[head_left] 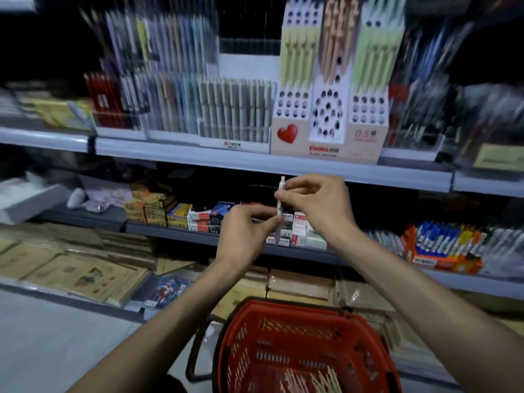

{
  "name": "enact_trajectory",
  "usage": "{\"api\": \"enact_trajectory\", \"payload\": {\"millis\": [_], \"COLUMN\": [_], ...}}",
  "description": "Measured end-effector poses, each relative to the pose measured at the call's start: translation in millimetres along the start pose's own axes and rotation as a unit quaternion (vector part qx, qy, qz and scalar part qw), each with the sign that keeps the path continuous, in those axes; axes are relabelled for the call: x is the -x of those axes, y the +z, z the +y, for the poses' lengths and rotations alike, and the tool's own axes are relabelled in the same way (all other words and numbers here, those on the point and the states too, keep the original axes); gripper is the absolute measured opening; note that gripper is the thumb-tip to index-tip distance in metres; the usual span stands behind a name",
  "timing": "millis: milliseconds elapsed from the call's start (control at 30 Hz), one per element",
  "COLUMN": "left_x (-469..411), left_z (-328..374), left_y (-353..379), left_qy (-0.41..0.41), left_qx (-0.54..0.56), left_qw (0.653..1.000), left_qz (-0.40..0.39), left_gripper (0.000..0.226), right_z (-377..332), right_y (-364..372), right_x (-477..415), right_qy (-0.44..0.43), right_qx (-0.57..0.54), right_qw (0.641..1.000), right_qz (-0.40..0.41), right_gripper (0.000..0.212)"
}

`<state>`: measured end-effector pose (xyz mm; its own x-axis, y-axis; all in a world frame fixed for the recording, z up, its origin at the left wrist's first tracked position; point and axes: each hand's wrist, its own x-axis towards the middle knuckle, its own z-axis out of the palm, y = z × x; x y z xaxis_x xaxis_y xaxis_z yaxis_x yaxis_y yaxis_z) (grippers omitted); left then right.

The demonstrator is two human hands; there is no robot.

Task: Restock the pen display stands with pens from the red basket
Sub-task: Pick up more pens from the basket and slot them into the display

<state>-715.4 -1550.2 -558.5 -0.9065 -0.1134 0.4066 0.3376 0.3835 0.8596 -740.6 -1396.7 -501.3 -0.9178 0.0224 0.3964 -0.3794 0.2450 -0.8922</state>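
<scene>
Room: a dim shop aisle with metal shelves (255, 163) running left to right, the edges of the view blurred.
Far left shelf: flat paper goods and a row of red packs (105, 99), details too blurred to tell.
Lower left: brown paper-covered books (71, 268) lying flat in stacks on the bottom shelf.
Clear racks: see-through plastic racks (204, 109) on the upper shelf, packed with upright pens in tight rows.
Left hand (243, 234): raised in front of the middle shelf, thumb and fingertips pinched on the lower part of a pen.
Pen (280, 205): slim, white, upright, held between both hands, near the front of the middle shelf and well above the basket.
Small boxes (198, 219): cardboard packs in yellow, red, white and blue, lined up on the middle shelf behind the hands.
Display stand (329, 131): a cardboard stand on the upper shelf, far beyond the hands, with a red heart on the front; round holes pierce its stepped tiers, many unfilled, and pale green and tan pens stand in the upper rows.
Right hand (320, 202): fingers closed around the upper part of the same pen, just right of it.
Basket (306, 344): red plastic with a slotted mesh wall and a black handle, near and low; a loose pile of pale pens (309, 380) lies in its bottom.
Far right: an orange box of blue-capped markers (442, 248) on the middle shelf.
</scene>
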Motion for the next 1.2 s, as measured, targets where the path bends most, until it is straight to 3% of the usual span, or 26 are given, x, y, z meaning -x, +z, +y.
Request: {"api": "enact_trajectory", "payload": {"millis": [367,667,1067,1200], "left_x": [-134.3,-210.7,-220.1,-219.8], "left_z": [63.4,96.4,72.6,59.2], "left_y": [-44.7,-56.3,-47.2,-40.9], "left_qy": [0.038,0.001,-0.071,-0.090], "left_qx": [-0.055,-0.118,-0.156,-0.136], "left_qw": [0.990,0.977,0.967,0.968], "left_qz": [0.125,0.180,0.190,0.191], "left_gripper": [0.010,0.017,0.008,0.016], "right_z": [-86.2,-112.1,-81.9,-72.3], "right_y": [28.5,53.0,74.3,84.6], "right_x": [-119.8,-190.9,-207.4,-205.3], "right_qy": [-0.100,-0.147,-0.104,-0.075], "right_qx": [0.010,0.029,0.058,0.073], "right_qw": [0.994,0.984,0.988,0.990], "right_qz": [0.053,0.097,0.094,0.099], "right_gripper": [0.016,0.016,0.015,0.018]}}
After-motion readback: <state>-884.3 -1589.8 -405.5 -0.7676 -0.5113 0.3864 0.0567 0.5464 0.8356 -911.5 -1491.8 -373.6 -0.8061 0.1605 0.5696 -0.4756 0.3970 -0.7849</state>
